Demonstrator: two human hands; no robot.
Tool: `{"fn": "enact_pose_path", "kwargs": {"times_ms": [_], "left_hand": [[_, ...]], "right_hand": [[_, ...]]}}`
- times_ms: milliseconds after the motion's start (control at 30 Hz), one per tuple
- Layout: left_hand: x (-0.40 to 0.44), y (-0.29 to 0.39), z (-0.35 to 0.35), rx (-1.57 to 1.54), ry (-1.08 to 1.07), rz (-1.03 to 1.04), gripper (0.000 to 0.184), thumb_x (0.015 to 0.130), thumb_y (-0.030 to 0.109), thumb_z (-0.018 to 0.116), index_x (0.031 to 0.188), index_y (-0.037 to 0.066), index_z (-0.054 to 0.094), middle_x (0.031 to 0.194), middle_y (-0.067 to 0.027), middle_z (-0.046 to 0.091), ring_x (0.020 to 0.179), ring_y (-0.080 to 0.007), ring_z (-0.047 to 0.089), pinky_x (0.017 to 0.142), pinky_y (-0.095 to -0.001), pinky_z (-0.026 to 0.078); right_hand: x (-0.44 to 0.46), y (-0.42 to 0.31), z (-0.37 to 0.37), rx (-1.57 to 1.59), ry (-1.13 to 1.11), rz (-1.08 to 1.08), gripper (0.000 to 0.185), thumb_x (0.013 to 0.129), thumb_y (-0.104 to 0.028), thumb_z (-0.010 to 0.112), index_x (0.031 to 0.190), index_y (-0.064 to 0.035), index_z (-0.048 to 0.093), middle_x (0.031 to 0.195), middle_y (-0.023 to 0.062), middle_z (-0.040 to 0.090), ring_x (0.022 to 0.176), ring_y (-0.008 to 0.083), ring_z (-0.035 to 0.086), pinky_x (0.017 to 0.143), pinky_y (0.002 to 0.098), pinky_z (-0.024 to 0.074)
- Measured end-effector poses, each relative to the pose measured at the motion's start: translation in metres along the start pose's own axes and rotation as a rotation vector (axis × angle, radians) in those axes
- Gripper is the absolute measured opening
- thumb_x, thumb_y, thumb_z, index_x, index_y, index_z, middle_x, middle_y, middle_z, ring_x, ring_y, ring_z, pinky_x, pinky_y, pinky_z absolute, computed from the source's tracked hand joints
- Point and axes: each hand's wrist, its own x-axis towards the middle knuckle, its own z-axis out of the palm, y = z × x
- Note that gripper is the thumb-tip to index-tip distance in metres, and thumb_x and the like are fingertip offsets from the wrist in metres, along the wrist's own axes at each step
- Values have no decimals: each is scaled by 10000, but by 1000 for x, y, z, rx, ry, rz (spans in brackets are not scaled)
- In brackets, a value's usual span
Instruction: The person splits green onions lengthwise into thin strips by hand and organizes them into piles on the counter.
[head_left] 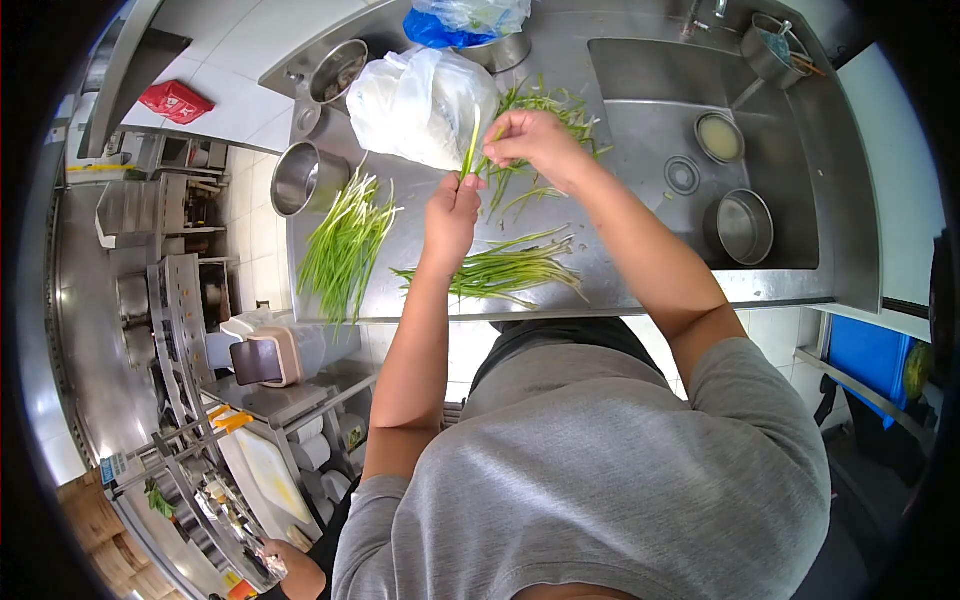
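Grey T-shirt fills the bottom here. Left hand has a few green stalks gripped upright over the steel desk, right by a white plastic bag. Right hand is pinched narrow just beside them, can't tell if it's holding any. Loose greens sit behind it, neater bunches at left and near the front edge.

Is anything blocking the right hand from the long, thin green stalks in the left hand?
Nothing visible is. The bare right hand is right beside the thin, pale-and-green stalks in the bare left hand; touching is hard to tell. The crumpled, whitish plastic bag shows behind them, not between.
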Motion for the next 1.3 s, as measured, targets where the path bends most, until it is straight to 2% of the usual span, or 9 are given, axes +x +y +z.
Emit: {"fn": "enact_pose_path", "kwargs": {"times_ms": [67, 267, 367, 467, 600, 633, 900, 1200, 1300], "left_hand": [[2, 1, 0, 93, 10, 29, 221, 943, 250, 469, 887, 48, 537, 587, 62, 370, 470, -23, 286, 412, -193, 225], [10, -4, -5, 239, 7, 90, 218, 942, 255, 472, 891, 53, 535, 574, 75, 352, 451, -18, 269, 400, -195, 207], [9, 2, -8, 73, -27, -2, 198, 951, 242, 452, 930, 59, 525, 590, 55, 390, 474, -41, 303, 434, -201, 253], [12, 3, -14, -174, -19, 37, 161, 964, 202, 401, 980, 72, 496, 736, -17, 540, 646, -98, 457, 603, -242, 368], [19, 22, -5, -437, 35, 175, 141, 975, 172, 337, 1029, 98, 445, 1159, -128, 578, 1117, -194, 473, 959, -351, 321], [20, 26, -6, -496, -48, 211, 140, 980, 188, 324, 1028, 114, 433, 1342, -130, 443, 1308, -213, 286, 1069, -414, 164], [24, 41, -29, -525, 131, 379, 165, 975, 280, 345, 1028, 153, 436, 1383, -99, 389, 1284, -290, 332, 1051, -487, 219], [14, 46, -51, -663, 196, 444, 146, 982, 227, 320, 959, 135, 431, 1351, -115, 416, 1254, -317, 373, 1027, -489, 300], [14, 37, -57, -778, 260, 457, 142, 979, 214, 321, 961, 124, 430, 1344, -127, 418, 1246, -332, 382, 1027, -491, 313]], "right_hand": [[-1, -8, -10, -38, -7, -18, 80, 776, -77, 660, 809, -29, 605, 742, 8, 607, 655, 85, 552, 616, 236, 452], [-3, -5, -20, -1014, -10, -393, 136, 789, -113, 629, 907, -46, 626, 840, 51, 651, 737, 172, 611, 686, 299, 476], [0, -4, -29, -529, 264, -186, 248, 816, -185, 612, 1031, -63, 625, 985, 109, 642, 863, 264, 606, 786, 352, 472], [5, 10, -39, -1295, 487, -555, 337, 844, -244, 595, 1144, -92, 585, 1089, 99, 617, 977, 255, 582, 854, 349, 453], [-9, 1, 5, -388, 107, 11, 354, 864, -253, 589, 1167, -71, 561, 1097, 86, 608, 1046, 170, 556, 877, 303, 439], [-10, 7, 14, -327, 53, 9, 338, 866, -243, 588, 1152, -64, 568, 1053, 82, 619, 981, 157, 572, 842, 288, 451], [-33, 7, 10, -433, -17, -7, 198, 862, -169, 589, 983, -20, 637, 710, 11, 619, 555, 70, 491, 539, 213, 432], [-47, 6, -4, -443, 234, -63, 173, 818, -80, 608, 969, -6, 646, 758, 51, 642, 663, 105, 569, 631, 231, 450], [-37, 6, -22, 188, 453, -42, 157, 850, -90, 587, 964, 9, 632, 822, 43, 630, 696, 107, 559, 675, 250, 473]]}}
